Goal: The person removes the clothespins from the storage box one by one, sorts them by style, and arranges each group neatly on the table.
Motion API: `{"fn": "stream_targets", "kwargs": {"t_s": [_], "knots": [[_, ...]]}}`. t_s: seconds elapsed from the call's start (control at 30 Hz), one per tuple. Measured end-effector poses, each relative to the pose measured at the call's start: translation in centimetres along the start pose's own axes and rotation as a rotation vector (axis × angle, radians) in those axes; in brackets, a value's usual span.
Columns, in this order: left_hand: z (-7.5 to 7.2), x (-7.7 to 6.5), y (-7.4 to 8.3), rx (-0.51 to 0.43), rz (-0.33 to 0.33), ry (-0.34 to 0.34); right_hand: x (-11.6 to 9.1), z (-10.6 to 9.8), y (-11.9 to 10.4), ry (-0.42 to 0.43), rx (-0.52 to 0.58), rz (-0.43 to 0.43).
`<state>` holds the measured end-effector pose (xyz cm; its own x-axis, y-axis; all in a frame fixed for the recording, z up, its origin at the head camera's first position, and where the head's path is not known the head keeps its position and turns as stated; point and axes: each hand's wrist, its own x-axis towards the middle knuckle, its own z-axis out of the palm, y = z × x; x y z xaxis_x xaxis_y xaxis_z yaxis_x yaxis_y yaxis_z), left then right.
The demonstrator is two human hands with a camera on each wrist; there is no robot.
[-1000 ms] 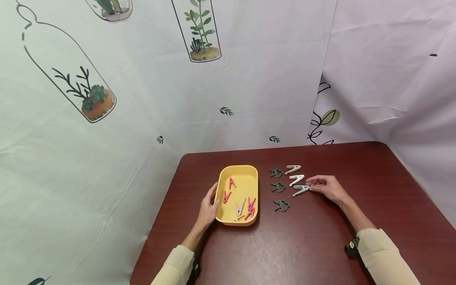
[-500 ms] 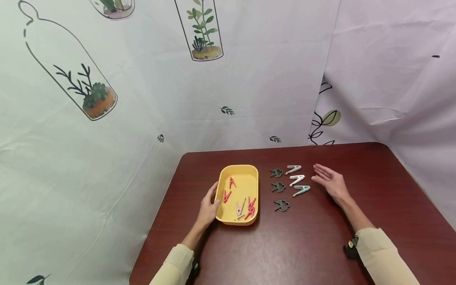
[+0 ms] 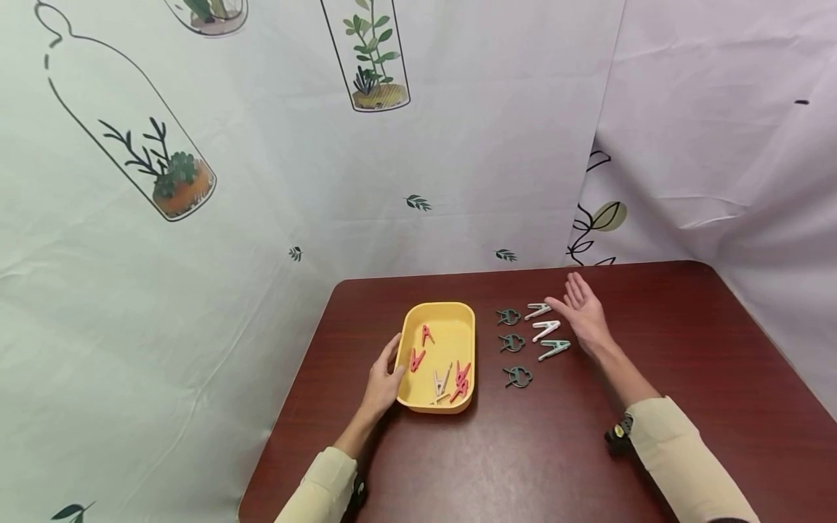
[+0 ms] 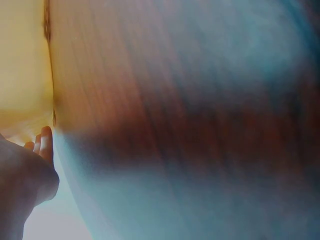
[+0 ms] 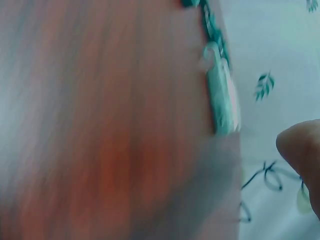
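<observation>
In the head view my left hand [image 3: 381, 381] rests against the left side of a yellow tray [image 3: 469, 327], thumb at the rim and fingers along the outer wall. The tray holds several red clothespins [image 3: 416, 360] and a pale clothespin [image 3: 440, 383]. My right hand [image 3: 588, 316] is spread with nothing in it, thumb tip over the end of the farthest whitish clothespin [image 3: 538, 309]. Nearer lie a white clothespin [image 3: 546, 330] and a mint-green clothespin [image 3: 554, 349]. Left of these, three dark green round clips [image 3: 513, 342] form a column.
The dark red-brown table [image 3: 516, 450] carries everything. A pale printed cloth [image 3: 458, 160] hangs behind its far edge and along the left side. Both wrist views are blurred; the right one shows a mint-green clothespin [image 5: 222, 97] near the table edge.
My right hand has let go of the mint-green clothespin, opened, and moved toward the far side of the table. The left hand and tray have stayed in place.
</observation>
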<state>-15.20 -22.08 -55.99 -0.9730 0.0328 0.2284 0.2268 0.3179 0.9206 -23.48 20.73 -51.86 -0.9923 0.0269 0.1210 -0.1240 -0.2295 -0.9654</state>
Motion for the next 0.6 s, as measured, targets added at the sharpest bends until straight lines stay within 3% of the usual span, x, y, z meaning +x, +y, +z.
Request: {"fn": "stream_targets", "kwargs": {"t_s": [0.13,0.43,0.6], "knots": [[0.0,0.0,-0.3,0.005,0.042,0.001,0.6,2.4,-0.6,-0.046,0.043,0.011],[0.0,-0.1,0.1,-0.008,0.003,-0.006,1.4,8.1,-0.4,-0.23,0.165,0.063],[0.0,-0.1,0.2,-0.018,0.013,0.008,0.8,11.5,0.6,-0.368,0.09,0.114]]}}
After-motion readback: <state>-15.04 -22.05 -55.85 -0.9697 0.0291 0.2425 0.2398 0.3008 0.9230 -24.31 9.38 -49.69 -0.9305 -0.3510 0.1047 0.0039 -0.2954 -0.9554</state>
